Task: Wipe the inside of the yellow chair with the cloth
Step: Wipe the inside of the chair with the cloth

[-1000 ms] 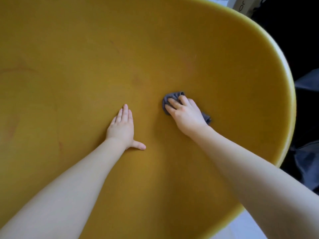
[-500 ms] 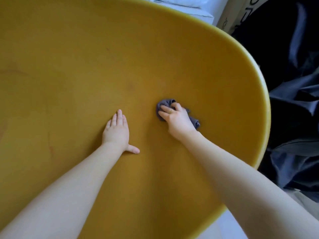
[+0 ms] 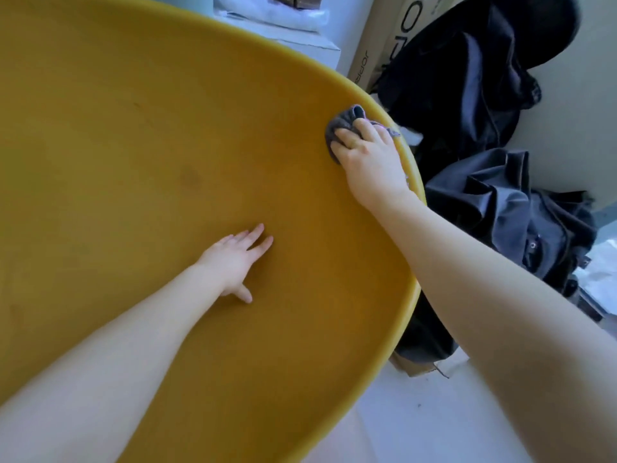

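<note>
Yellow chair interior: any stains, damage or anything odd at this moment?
A few faint darker smudges mark the yellow chair, the clearest a dull blotch left of centre. No cracks or spills show. The right hand presses the cloth at the rim; the left hand lies flat.

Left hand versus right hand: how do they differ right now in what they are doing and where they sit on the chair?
The right hand presses a grey cloth against the yellow chair, while the left hand holds nothing. The right hand is up by the rim; the left hand lies lower, nearer the middle of the shell. The right hand's fingers curl over the cloth; the left hand's are spread flat. Both are bare and touch the inside surface.
</note>
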Motion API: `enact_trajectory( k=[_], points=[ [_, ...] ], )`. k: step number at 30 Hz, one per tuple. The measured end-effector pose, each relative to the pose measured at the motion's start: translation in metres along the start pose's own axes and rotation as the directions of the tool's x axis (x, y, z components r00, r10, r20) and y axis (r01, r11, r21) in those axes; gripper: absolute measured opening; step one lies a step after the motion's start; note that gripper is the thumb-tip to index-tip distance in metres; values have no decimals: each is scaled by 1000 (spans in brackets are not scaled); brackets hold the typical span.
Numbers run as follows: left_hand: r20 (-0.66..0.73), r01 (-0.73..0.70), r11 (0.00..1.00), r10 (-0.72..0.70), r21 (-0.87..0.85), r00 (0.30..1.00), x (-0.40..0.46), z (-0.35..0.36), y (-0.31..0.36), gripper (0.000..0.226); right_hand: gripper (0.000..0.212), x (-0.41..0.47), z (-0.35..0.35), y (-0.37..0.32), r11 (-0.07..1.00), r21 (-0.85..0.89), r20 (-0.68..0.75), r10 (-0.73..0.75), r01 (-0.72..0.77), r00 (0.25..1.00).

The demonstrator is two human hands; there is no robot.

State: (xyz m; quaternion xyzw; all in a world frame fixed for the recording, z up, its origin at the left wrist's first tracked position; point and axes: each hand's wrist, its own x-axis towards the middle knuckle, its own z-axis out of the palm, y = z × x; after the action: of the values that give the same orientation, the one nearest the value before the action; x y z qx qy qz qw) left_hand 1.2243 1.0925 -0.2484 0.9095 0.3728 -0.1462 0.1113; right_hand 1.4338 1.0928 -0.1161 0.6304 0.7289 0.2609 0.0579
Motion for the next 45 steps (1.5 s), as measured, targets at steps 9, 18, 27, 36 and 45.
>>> enact_trajectory(
  k=[9, 18, 27, 36, 45],
  points=[
    [-49, 78, 995, -81, -63, 996, -1, 11, 19, 129, 32, -80, -2, 4, 882, 209, 325, -470, 422, 821],
    [15, 123, 989, -122, -81, 992, 5, 11, 24, 127, 26, -3, -13, 38, 957, 43, 64, -289, 287, 955],
    [-11, 113, 990, -114, -84, 993, -1, 12, 21, 126, 36, -117, -6, -13, 940, 215, 366, -330, 266, 870],
    [-60, 193, 977, -188, 87, 980, -25, 13, -23, 118, 43, -37, 24, -33, 983, 158, 165, 62, -89, 984],
    [-64, 521, 837, -518, 166, 853, -50, 35, -69, 123, 52, 11, 71, -129, 918, 349, 166, 134, -185, 977]
  ],
)
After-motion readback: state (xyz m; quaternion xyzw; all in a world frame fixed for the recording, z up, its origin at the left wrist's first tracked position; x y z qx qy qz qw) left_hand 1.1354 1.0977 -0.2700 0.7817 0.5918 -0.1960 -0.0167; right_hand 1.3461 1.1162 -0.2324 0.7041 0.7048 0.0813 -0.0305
